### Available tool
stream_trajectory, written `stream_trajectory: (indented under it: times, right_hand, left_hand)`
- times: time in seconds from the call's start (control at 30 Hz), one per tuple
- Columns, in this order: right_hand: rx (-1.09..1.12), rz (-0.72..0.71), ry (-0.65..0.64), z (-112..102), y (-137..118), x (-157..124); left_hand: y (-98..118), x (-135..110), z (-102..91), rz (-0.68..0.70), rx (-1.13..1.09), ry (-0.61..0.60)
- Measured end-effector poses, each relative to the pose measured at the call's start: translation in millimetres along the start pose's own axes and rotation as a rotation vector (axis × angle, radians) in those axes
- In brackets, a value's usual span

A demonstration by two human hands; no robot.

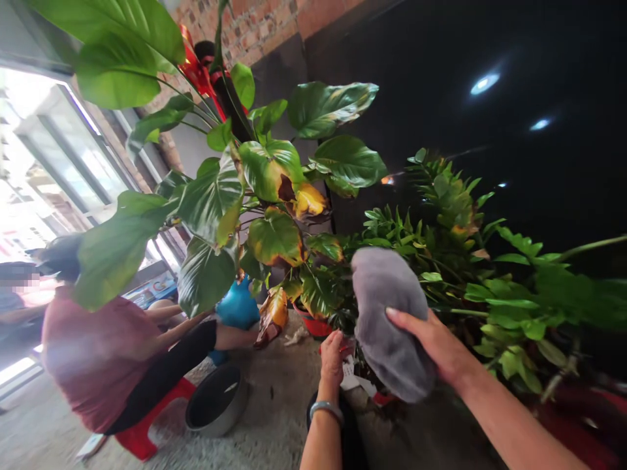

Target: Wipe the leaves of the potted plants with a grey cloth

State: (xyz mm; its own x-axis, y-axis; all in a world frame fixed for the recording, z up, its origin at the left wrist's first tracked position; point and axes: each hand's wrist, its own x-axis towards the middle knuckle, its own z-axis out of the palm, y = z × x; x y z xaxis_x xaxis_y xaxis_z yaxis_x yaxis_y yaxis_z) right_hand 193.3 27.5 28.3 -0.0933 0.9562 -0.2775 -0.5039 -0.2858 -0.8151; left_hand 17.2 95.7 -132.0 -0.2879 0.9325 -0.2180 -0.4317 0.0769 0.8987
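My right hand (434, 346) grips a grey cloth (386, 313), held up in front of a bushy plant with small narrow leaves (441, 228). My left hand (332, 356), with a silver bangle on the wrist, reaches down to the base of that plant by a red pot (316, 326) and a white tag (349, 375); its fingers are curled there, and whether they hold something I cannot tell. To the left rises a tall plant with large green leaves (215, 196), some of them yellow and brown (306, 199).
Another person in a pink top (93, 352) sits on a low red stool (147, 424) at the left, with an arm stretched toward a blue pot (238, 307). A dark round bowl (215, 401) lies on the concrete floor. Brick wall and window stand behind.
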Motion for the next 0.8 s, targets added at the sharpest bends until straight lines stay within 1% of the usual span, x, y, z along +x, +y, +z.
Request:
stream_trajectory:
  times: [0.07,0.13,0.2,0.27,0.3,0.37,0.4,0.47,0.5,0.53,0.57,0.63,0.73,0.8]
  right_hand:
    - [0.107,0.123,0.081,-4,1,9]
    - [0.175,0.282,0.16,-13,17,5]
    - [0.202,0.398,0.207,-21,37,-10]
    - [0.195,0.437,0.211,-25,46,-29]
    - [0.186,0.424,0.205,-24,44,-36]
    - [0.187,0.32,0.198,-18,29,-41]
    - [0.201,0.24,0.201,-13,19,-38]
    - [0.261,0.091,0.225,-6,-2,-23]
    - [0.299,0.051,0.232,-4,-8,-13]
    - [0.334,0.051,0.233,-4,-11,-4]
    - [0.363,0.089,0.232,-5,-9,3]
    - [0.394,0.251,0.218,-11,7,6]
    - [0.4,0.521,0.205,-23,42,-14]
    - [0.394,0.618,0.182,-26,54,-33]
  left_hand:
    - [3,-2,1.6,-0.004,-0.002,-0.026]
    - [6,-3,2.0,-0.015,0.0,-0.04]
    - [7,-2,1.6,-0.024,0.006,-0.045]
    - [6,0,1.3,-0.027,0.011,-0.038]
    - [5,1,1.4,-0.028,0.012,-0.035]
    - [4,1,2.2,-0.032,0.018,-0.031]
    - [4,1,2.9,-0.034,0.021,-0.029]
    - [4,-1,4.1,-0.036,0.026,-0.028]
    - [5,-3,4.6,-0.037,0.026,-0.027]
    - [6,-4,5.0,-0.037,0.023,-0.025]
    - [7,-5,5.2,-0.038,0.017,-0.021]
    - [9,-7,5.3,-0.04,0.001,-0.008]
    - [10,-7,5.3,-0.042,-0.028,0.017]
    - [10,-6,5.5,-0.041,-0.045,0.028]
